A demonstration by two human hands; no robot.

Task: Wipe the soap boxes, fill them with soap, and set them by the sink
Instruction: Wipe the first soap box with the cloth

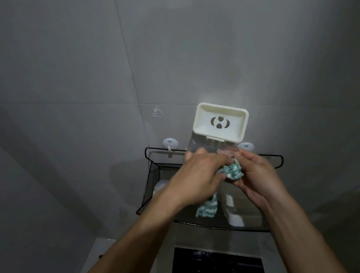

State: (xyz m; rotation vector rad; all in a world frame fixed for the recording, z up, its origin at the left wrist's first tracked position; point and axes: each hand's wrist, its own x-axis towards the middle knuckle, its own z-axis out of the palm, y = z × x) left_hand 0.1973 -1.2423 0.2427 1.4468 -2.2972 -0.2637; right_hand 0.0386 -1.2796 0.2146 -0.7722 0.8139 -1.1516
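Both hands point(225, 173) clutch a green cloth point(232, 171) before grey wall tiles point(66, 58).

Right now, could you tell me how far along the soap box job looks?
Early, I'd say. Nothing looks finished: the cream soap box on the wall holds no soap. In hand: the left hand and right hand work a green-and-white cloth against a clear plastic piece just below it, above the black wire basket. Filling with soap and placing by the sink remain.
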